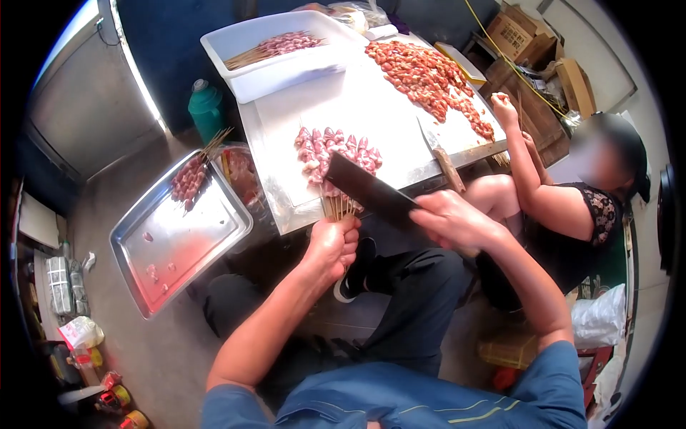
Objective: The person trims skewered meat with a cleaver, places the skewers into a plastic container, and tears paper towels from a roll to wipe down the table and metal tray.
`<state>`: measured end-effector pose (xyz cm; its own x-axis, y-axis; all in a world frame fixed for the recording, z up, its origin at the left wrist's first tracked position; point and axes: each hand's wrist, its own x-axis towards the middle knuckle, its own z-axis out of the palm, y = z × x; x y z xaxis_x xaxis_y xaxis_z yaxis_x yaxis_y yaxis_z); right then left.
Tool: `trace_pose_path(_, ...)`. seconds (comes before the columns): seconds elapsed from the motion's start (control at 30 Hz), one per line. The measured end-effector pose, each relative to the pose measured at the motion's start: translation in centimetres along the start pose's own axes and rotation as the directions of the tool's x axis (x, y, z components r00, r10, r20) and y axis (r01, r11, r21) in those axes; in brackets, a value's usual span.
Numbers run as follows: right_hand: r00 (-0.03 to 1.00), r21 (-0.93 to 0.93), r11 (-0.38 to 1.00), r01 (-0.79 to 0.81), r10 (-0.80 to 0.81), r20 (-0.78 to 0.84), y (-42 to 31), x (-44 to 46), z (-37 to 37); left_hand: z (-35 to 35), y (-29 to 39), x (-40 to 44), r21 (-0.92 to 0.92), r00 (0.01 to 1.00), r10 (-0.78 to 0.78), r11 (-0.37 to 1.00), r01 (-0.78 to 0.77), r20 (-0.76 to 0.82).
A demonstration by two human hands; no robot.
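While left hand (334,247) grips: fist closed round the sticks (338,208).
Right hand (449,216): clamped on the cleaver (371,189).
Meat (321,151): on the table (275,136), partly behind the cleaver.
Cleaver work: apparently patting; next stroke likely needs steady sticks.

The cardboard box (509,36) bears dark print — too small to read; no text is legible.

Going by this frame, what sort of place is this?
Probably a meat-skewering workspace: raw meat pieces heaped on the table, a white tub holding loaded skewers, and a skewer bundle in the left hand. Home or shop, I can't tell.
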<state>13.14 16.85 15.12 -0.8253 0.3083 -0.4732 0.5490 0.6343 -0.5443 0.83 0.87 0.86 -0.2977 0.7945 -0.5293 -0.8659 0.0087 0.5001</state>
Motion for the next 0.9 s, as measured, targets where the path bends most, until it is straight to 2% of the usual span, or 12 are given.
trace_pose_path(0.1, 0.992, 0.083, 0.99, -0.116, 0.112, 0.052, 1.7, -3.0, -1.9, 0.0, 0.0, 0.0, 0.011, 1.0, 0.008, 1.0, -0.008, 0.002)
trace_pose_path(0.13, 0.993, 0.086, 0.991, -0.105, 0.1, 0.063, 1.8, -3.5, -2.3, 0.0, -0.1, -0.1, 0.011, 1.0, 0.008, 1.0, -0.008, 0.01)
trace_pose_path(0.23, 0.999, 0.073, 0.996, -0.053, 0.052, 0.015, 1.3, -3.4, -2.4, 0.3, 0.0, -0.1, 0.02, 1.0, 0.015, 1.0, -0.015, 0.0)
trace_pose_path(0.3, 0.996, 0.049, 0.996, 0.074, -0.071, -0.061, -0.2, -1.3, -2.1, 0.2, 0.1, 0.1, 0.034, 1.0, 0.01, 0.999, -0.01, 0.005)
trace_pose_path(0.43, 0.975, 0.095, 0.978, 0.185, -0.17, -0.143, -2.7, 3.1, -0.3, 0.2, 0.0, 0.1, 0.038, 1.0, 0.011, 0.999, -0.01, -0.009)
trace_pose_path(0.5, 0.979, -0.068, 0.98, 0.188, -0.193, -0.061, -3.0, 4.1, 0.2, 0.2, 0.1, -0.1, 0.027, 1.0, 0.011, 1.0, -0.011, -0.01)
trace_pose_path(0.53, 0.98, -0.069, 0.98, 0.189, -0.193, -0.057, -2.9, 3.8, 0.1, 0.1, 0.1, -0.2, 0.012, 1.0, 0.011, 1.0, -0.011, -0.011)
trace_pose_path(0.6, 0.999, -0.04, 0.999, -0.025, 0.024, -0.021, -2.0, 1.9, -0.6, 0.0, 0.1, -0.2, 0.008, 1.0, 0.008, 1.0, -0.008, -0.005)
trace_pose_path(0.7, 0.997, -0.1, 0.993, -0.059, 0.063, 0.039, -0.3, -0.6, -3.0, 0.2, 0.2, -0.2, 0.016, 1.0, 0.006, 1.0, -0.006, -0.004)
trace_pose_path(0.83, 0.998, -0.055, 0.997, -0.048, 0.05, 0.035, -0.8, -1.6, -3.6, 0.3, 0.1, -0.2, 0.022, 1.0, 0.017, 1.0, -0.017, -0.003)
trace_pose_path(0.9, 0.999, 0.043, 0.999, 0.026, -0.024, -0.033, -1.8, -0.5, -2.7, 0.4, 0.2, -0.1, 0.029, 1.0, 0.018, 0.999, -0.018, -0.003)
